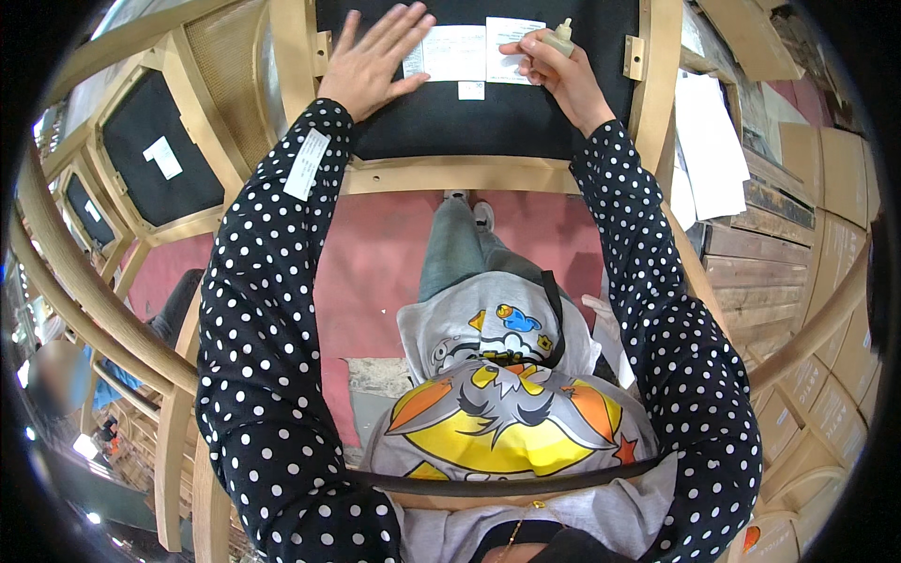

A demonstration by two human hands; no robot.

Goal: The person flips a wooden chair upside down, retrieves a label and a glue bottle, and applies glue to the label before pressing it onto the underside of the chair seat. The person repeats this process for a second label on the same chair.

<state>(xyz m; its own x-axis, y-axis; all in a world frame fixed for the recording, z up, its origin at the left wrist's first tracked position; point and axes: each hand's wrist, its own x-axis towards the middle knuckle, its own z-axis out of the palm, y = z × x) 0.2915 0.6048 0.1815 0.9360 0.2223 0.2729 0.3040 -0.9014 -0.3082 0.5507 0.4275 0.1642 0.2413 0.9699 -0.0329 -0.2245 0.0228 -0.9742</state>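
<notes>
At top centre, the left hand lies flat, fingers spread, on the black padded seat panel just left of the white paper labels. Right of them, the right hand pinches a small cream glue bottle, nozzle up-left at the labels' right edge.

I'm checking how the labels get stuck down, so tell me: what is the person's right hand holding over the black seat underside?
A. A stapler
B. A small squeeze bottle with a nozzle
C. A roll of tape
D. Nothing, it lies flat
B: the right hand grips a small pale squeeze bottle, nozzle up, beside the white labels, while the left hand lies flat.
</notes>
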